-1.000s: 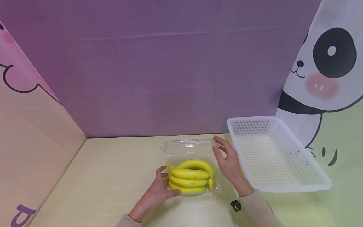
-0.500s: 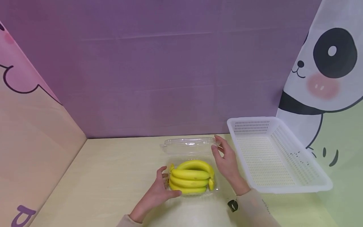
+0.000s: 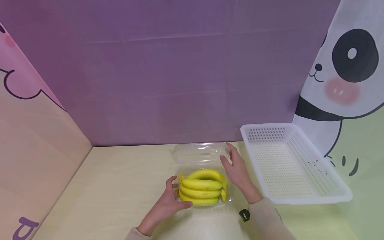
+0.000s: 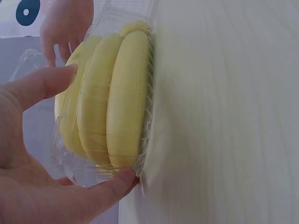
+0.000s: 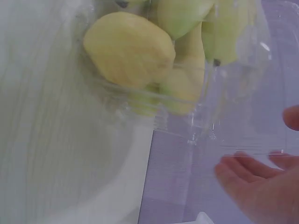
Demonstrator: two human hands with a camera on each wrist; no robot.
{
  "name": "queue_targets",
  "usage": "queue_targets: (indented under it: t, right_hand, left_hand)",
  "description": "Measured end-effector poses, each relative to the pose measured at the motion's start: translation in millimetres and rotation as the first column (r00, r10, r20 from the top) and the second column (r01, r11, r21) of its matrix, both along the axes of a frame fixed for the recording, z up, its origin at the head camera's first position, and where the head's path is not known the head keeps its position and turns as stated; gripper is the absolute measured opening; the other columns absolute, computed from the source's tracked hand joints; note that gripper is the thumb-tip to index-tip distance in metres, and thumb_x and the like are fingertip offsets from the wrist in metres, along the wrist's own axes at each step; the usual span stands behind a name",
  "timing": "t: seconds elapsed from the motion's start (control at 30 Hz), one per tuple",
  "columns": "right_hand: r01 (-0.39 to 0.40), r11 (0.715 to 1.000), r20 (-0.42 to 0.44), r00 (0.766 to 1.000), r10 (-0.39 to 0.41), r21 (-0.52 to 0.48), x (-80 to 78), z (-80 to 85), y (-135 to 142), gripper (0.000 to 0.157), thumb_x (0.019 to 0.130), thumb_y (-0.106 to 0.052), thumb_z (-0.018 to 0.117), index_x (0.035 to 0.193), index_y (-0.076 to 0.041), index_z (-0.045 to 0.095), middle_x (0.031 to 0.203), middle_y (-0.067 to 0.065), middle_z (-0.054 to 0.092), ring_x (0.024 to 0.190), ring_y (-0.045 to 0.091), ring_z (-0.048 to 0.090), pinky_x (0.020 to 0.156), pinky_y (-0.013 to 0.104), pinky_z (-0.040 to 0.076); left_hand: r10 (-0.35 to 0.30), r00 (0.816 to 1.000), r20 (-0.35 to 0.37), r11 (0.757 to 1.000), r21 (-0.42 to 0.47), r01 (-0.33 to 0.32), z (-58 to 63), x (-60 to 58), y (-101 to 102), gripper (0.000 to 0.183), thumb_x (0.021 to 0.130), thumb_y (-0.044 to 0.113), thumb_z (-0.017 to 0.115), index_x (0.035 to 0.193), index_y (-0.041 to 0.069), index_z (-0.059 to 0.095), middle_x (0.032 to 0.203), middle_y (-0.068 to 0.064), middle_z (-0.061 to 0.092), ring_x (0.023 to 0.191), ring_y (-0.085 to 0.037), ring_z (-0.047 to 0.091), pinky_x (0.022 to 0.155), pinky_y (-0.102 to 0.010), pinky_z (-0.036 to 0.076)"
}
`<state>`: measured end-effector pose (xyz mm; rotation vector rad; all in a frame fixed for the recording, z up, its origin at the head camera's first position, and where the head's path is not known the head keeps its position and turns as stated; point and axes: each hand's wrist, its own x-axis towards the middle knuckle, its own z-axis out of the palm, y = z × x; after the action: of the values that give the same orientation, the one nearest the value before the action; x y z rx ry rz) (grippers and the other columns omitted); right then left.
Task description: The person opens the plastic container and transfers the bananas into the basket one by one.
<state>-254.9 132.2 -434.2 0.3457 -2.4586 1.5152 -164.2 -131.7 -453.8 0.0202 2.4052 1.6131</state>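
Observation:
A bunch of yellow bananas [image 3: 201, 192] lies in the base of a clear plastic clamshell box [image 3: 229, 196] on the table. Its clear lid [image 3: 198, 154] stands raised on the far side. My left hand [image 3: 167, 201] holds the base by its left end, with the thumb at the near side and the fingertips [image 4: 124, 179] against the end wall in the left wrist view. At the lid's right end is my right hand [image 3: 238, 171]. In the right wrist view its fingers [image 5: 252, 170] extend along the lid's edge, with the thumb well apart.
A white perforated plastic basket [image 3: 333, 197] stands to the right of the box, by the panda-printed wall [image 3: 324, 133]. A purple wall [image 3: 156, 83] closes off the back of the pale wooden table [image 3: 114, 186].
The lid has swung a little farther back and shows more of its face. My right hand has shifted slightly left, its thumb now apart from the lid. My left hand has stayed put.

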Motion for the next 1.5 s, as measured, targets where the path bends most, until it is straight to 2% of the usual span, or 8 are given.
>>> queue_targets:
  t: [0.13, 0.2, 0.27, 0.53, 0.83, 1.07, 1.33, 1.5]
  right_hand:
    - [-0.001, 0.997, 0.098, 0.995, -0.006, 0.079, 1.0, -1.8, 1, 0.053, 0.103, -0.024, 0.058, 0.142, 0.006, 0.039, 0.136, 0.029, 0.053, 0.131, 0.047, 0.048, 0.107, 0.060, 0.039]
    - [-0.005, 0.996, 0.124, 0.992, -0.005, 0.084, 0.6, -3.2, 1, 0.063, 0.103, -0.024, 0.058, 0.151, 0.006, 0.031, 0.142, 0.031, 0.050, 0.133, 0.046, 0.047, 0.107, 0.061, 0.039]
    - [-0.007, 0.997, 0.140, 0.990, -0.004, 0.080, 0.2, -4.4, 1, 0.070, 0.103, -0.023, 0.059, 0.156, 0.006, 0.023, 0.146, 0.031, 0.047, 0.134, 0.045, 0.047, 0.108, 0.060, 0.039]
    - [-0.038, 0.998, 0.166, 0.986, 0.029, 0.047, -4.0, -7.3, 1, 0.074, 0.102, -0.018, 0.059, 0.159, 0.005, 0.017, 0.147, 0.031, 0.045, 0.133, 0.044, 0.048, 0.112, 0.054, 0.038]
    - [-0.037, 0.999, 0.153, 0.988, 0.034, 0.016, -6.9, -15.5, 3, 0.074, 0.101, -0.012, 0.060, 0.159, 0.005, 0.017, 0.146, 0.033, 0.045, 0.133, 0.047, 0.048, 0.111, 0.055, 0.039]
    - [-0.031, 1.000, 0.132, 0.991, 0.030, 0.003, -8.1, -23.2, 5, 0.071, 0.100, -0.008, 0.061, 0.156, 0.008, 0.022, 0.148, 0.033, 0.044, 0.135, 0.047, 0.047, 0.111, 0.053, 0.040]
    - [-0.039, 0.998, 0.111, 0.993, 0.033, 0.048, -7.3, -25.2, 6, 0.065, 0.099, -0.006, 0.060, 0.151, 0.015, 0.028, 0.147, 0.035, 0.044, 0.131, 0.048, 0.050, 0.108, 0.053, 0.043]
    - [-0.067, 0.991, 0.137, 0.989, 0.052, 0.114, -5.3, -26.1, 6, 0.068, 0.099, -0.011, 0.060, 0.152, 0.016, 0.026, 0.150, 0.035, 0.040, 0.132, 0.050, 0.048, 0.107, 0.056, 0.042]
  left_hand:
    - [-0.010, 1.000, 0.001, 1.000, 0.000, 0.010, -1.6, -0.1, 1, 0.114, 0.078, 0.022, 0.089, 0.158, 0.006, 0.008, 0.151, -0.030, 0.035, 0.129, -0.044, 0.049, 0.100, -0.058, 0.045]
    - [-0.017, 1.000, 0.000, 1.000, -0.003, 0.017, -2.5, -0.5, 1, 0.115, 0.078, 0.023, 0.089, 0.158, 0.006, 0.008, 0.151, -0.031, 0.035, 0.129, -0.045, 0.049, 0.100, -0.059, 0.045]
    - [-0.017, 1.000, -0.001, 1.000, -0.006, 0.017, -2.7, -0.6, 2, 0.115, 0.078, 0.024, 0.089, 0.157, 0.005, 0.008, 0.150, -0.031, 0.036, 0.129, -0.045, 0.049, 0.100, -0.059, 0.045]
    - [-0.004, 1.000, 0.001, 1.000, 0.005, 0.004, -2.0, 0.2, 2, 0.114, 0.078, 0.020, 0.089, 0.158, 0.006, 0.009, 0.150, -0.030, 0.036, 0.129, -0.044, 0.048, 0.101, -0.058, 0.044]
    - [-0.017, 1.000, 0.006, 1.000, 0.018, 0.017, -1.7, -0.5, 2, 0.114, 0.079, 0.019, 0.089, 0.158, 0.005, 0.007, 0.151, -0.031, 0.034, 0.130, -0.045, 0.048, 0.101, -0.057, 0.045]
    - [-0.006, 1.000, 0.013, 1.000, -0.011, 0.006, 1.9, 0.8, 3, 0.113, 0.079, 0.022, 0.089, 0.158, 0.007, 0.009, 0.151, -0.030, 0.036, 0.130, -0.045, 0.048, 0.101, -0.060, 0.044]
    - [0.002, 1.000, -0.001, 1.000, -0.017, -0.002, 0.0, 0.9, 2, 0.114, 0.078, 0.022, 0.089, 0.158, 0.008, 0.010, 0.152, -0.031, 0.036, 0.133, -0.046, 0.045, 0.104, -0.062, 0.040]
    - [0.004, 1.000, 0.005, 1.000, 0.005, -0.004, 0.0, 0.7, 2, 0.115, 0.078, 0.020, 0.089, 0.158, 0.007, 0.009, 0.152, -0.030, 0.036, 0.134, -0.046, 0.045, 0.104, -0.061, 0.041]
